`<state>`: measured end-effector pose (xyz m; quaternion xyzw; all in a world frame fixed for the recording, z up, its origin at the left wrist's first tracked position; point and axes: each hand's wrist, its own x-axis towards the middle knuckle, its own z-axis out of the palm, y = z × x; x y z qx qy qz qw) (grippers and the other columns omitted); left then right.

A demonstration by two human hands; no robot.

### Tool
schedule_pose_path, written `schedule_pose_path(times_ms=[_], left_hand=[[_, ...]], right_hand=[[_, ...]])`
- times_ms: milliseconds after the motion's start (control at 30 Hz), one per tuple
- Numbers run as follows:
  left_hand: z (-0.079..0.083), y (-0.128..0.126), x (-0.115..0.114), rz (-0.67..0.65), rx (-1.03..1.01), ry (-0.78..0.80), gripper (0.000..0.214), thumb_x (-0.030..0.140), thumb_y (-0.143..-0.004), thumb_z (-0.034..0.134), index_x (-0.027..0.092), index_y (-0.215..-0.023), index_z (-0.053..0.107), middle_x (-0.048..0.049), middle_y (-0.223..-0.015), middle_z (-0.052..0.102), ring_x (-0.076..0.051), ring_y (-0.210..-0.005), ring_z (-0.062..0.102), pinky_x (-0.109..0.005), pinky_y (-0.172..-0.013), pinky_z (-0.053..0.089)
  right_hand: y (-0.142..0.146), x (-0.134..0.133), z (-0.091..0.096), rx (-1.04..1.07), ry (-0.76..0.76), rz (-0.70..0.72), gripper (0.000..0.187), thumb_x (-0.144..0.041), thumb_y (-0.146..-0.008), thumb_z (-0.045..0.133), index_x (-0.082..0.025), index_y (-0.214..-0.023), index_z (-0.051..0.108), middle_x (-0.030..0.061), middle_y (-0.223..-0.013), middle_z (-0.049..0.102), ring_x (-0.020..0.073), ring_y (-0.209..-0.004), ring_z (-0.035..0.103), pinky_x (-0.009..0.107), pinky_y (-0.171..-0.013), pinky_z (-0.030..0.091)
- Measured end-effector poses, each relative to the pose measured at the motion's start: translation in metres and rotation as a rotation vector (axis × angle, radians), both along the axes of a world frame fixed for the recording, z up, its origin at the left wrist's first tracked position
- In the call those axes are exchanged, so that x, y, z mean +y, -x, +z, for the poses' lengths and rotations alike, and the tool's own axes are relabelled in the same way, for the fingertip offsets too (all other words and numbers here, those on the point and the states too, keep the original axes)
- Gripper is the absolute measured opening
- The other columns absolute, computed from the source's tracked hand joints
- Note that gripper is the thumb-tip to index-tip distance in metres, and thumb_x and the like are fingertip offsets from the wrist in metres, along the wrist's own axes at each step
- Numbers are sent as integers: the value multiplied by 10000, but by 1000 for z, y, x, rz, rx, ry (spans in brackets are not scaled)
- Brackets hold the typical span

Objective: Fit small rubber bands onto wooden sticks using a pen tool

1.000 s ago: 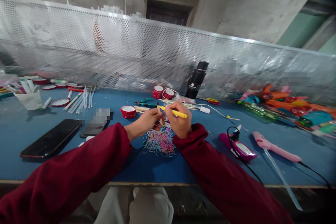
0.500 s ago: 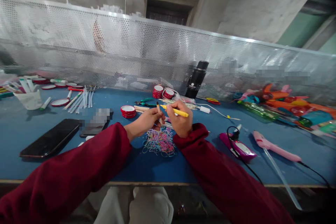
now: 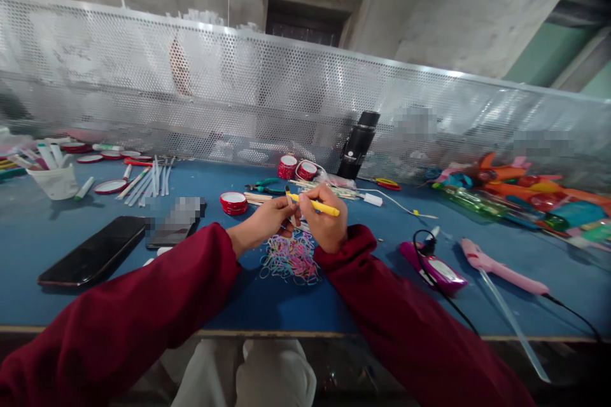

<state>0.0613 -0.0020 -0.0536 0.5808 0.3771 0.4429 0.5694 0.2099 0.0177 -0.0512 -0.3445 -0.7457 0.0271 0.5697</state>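
My right hand (image 3: pixel 327 224) is closed round a thin yellow tool (image 3: pixel 319 206) that lies nearly level, its tip pointing left. My left hand (image 3: pixel 267 219) pinches a short pale stick (image 3: pixel 288 197) held upright, touching the yellow tool's tip. Both hands hover just above a loose heap of small coloured rubber bands (image 3: pixel 289 258) on the blue table (image 3: pixel 95 305). Dark red sleeves cover both my arms.
A black phone (image 3: pixel 93 259) lies at the left, a red tape roll (image 3: pixel 233 202) behind my left hand. A black flask (image 3: pixel 358 144) stands at the perforated metal screen (image 3: pixel 191 89). A pink glue gun (image 3: pixel 496 267) and a pink gadget (image 3: pixel 436 267) lie right; a white cup (image 3: pixel 55 179) far left.
My right hand has shifted slightly, tilting the yellow tool a little against the stick. My left hand has stayed in place.
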Motion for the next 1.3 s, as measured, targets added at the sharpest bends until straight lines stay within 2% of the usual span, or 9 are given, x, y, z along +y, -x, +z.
schedule_pose_path(times_ms=[167,333,567,700,1033,1300], left_hand=[[-2,0,2,-4,2,-8,249,326,-934,473,146,-773,535,-10,-720,572,-62,-522,518,-202,-536,456],[-1,0,2,13,4,4,231,338,-917,508,145,-801,558,-17,-736,587,-68,-535,527,-210,-550,470],[-1,0,2,-1,6,-4,259,343,-929,483,148,-766,538,-7,-719,570,-65,-530,515,-212,-546,464],[-1,1,1,1,18,-1,244,337,-935,472,149,-805,559,-14,-742,579,-67,-538,521,-221,-565,475],[-1,1,2,-3,17,0,243,329,-941,465,148,-808,556,-15,-737,579,-66,-540,525,-217,-560,478],[-2,0,2,-1,-7,-3,271,393,-896,545,147,-780,541,-17,-735,581,-69,-546,521,-214,-552,483]], right_hand=[[-1,1,0,-21,-2,-18,194,-350,-881,577,-236,-725,561,34,-696,653,170,-638,576,318,-602,438],[-3,5,-1,27,-24,-38,213,-359,-881,570,-228,-715,547,-4,-669,628,153,-629,577,297,-602,448],[-1,1,0,-14,-10,4,192,-347,-885,573,-239,-725,566,28,-693,647,174,-639,578,321,-602,450],[-2,3,1,9,-35,-45,205,-344,-878,575,-228,-710,554,6,-664,628,161,-637,575,301,-610,443],[-2,2,1,12,-24,-41,197,-331,-871,578,-217,-711,563,-6,-671,626,143,-635,574,274,-611,432],[-2,2,1,-17,-12,-24,201,-342,-877,571,-218,-719,570,0,-683,636,146,-654,575,271,-617,429]])
